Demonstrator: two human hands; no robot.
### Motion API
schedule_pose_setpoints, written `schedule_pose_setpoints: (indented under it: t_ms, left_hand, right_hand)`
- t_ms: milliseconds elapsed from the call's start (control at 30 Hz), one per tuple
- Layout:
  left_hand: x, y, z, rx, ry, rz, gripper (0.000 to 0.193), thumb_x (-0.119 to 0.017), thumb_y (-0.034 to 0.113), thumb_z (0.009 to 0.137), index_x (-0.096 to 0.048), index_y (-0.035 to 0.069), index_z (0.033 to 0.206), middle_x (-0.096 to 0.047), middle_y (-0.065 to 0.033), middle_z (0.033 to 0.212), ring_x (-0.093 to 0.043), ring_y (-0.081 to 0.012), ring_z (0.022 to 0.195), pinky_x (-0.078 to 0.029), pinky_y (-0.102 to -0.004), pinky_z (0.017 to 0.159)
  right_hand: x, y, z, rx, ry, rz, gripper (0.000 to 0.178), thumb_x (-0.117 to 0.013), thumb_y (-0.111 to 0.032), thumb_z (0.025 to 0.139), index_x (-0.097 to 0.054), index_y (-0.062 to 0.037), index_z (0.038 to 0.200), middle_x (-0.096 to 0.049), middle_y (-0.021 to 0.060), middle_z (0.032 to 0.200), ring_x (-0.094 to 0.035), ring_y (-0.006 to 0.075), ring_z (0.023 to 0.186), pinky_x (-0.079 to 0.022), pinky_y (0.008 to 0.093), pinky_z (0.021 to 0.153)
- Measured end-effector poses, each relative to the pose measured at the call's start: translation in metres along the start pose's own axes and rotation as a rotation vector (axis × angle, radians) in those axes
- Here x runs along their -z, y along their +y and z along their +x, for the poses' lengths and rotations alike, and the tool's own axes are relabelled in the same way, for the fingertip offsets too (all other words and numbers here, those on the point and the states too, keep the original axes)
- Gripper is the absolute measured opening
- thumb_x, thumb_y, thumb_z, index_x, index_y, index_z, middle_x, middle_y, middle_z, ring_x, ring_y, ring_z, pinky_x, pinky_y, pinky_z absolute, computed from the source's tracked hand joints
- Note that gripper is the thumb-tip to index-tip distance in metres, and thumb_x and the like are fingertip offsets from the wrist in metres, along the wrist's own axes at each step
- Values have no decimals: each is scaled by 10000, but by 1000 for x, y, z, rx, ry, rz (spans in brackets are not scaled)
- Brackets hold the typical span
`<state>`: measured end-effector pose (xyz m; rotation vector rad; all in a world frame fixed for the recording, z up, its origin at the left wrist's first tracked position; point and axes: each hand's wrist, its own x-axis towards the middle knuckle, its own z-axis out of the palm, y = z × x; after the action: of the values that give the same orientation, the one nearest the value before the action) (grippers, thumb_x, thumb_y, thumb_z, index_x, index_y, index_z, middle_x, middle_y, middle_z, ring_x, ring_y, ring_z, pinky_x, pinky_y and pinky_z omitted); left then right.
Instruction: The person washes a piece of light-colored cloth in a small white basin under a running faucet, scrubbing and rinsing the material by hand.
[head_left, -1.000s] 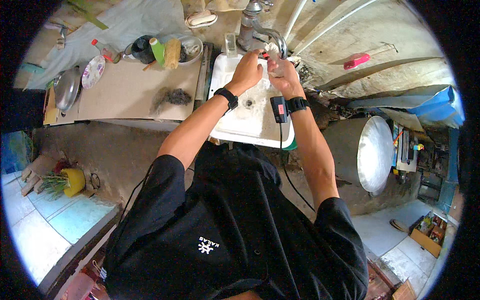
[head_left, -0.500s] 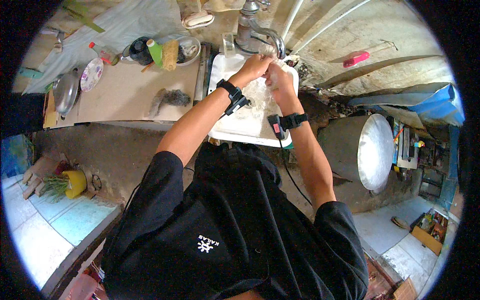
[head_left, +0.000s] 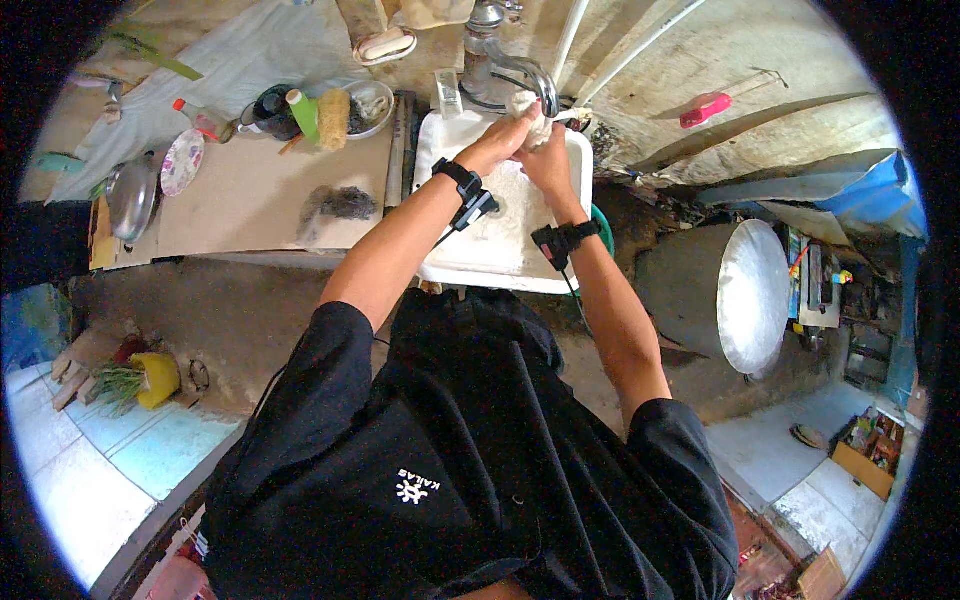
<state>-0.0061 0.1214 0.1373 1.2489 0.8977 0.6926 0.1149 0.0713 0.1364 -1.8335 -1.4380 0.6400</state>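
Both my hands are together under the spout of a metal faucet, over the far part of a white sink. A whitish, wet-looking bundle sticks up between them, close to the spout; its kind cannot be made out. My left hand closes around its left side. From the right and below, my right hand presses against it, with the fingertips partly hidden. Murky, pale water or residue covers the sink bottom.
Left of the sink stands a cardboard-topped counter with a dark scouring pad, a loofah, a green bottle, a bowl and a metal lid. A large metal pot stands at right.
The view has shifted slightly. My right hand has moved closer to my left, and more of the whitish bundle shows above the fingers. A green rim now shows beside the sink.
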Motion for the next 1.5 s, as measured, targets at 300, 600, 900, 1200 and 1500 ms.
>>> schedule_pose_setpoints:
  t_ms: [300, 600, 900, 1200, 1500]
  left_hand:
    - [30, -11, 20, 114, 144, 127, 640, -376, 579, 1106, -700, 30, 1162, -716, -94, 1073, -644, -214, 971, -506, -387, 838]
    - [23, -10, 14, -257, 261, 351, 366, -599, 110, 939, -689, 1, 1277, -723, -238, 1239, -678, -408, 1169, -512, -456, 1037]
    - [30, -5, -4, -718, 62, 923, 1015, -761, -47, 729, -309, 142, 1617, -347, -220, 1633, -429, -434, 1457, -449, -521, 1154]
    - [3, 32, -7, -885, -103, 795, 735, -867, -21, 662, -622, 75, 1348, -521, -142, 1521, -532, -394, 1363, -504, -454, 1101]
    - [10, 37, 11, -755, -445, 1256, 593, -724, -24, 785, -627, 91, 1358, -657, -109, 1366, -625, -341, 1278, -520, -478, 1053]
  right_hand:
    - [-6, -4, 68, -622, -235, 1583, 103, -626, -183, 1002, -610, -82, 1016, -622, 81, 849, -592, 185, 707, -487, 290, 571]
    - [-4, 48, 75, -413, -318, 1839, 110, -613, -186, 1005, -570, -86, 993, -613, 100, 885, -607, 199, 710, -543, 315, 643]
    - [36, -8, 25, -753, -463, 1628, 214, -577, -249, 1018, -568, -38, 1054, -559, 7, 887, -473, 60, 581, -328, 210, 447]
    - [91, 9, -14, -779, -784, 1552, 363, -632, -329, 998, -583, 0, 1146, -517, -4, 764, -384, 39, 496, -272, 176, 383]
    - [84, 23, -11, -551, -904, 915, 246, -715, -199, 981, -633, -49, 1159, -523, -58, 744, -437, 26, 548, -294, 171, 407]
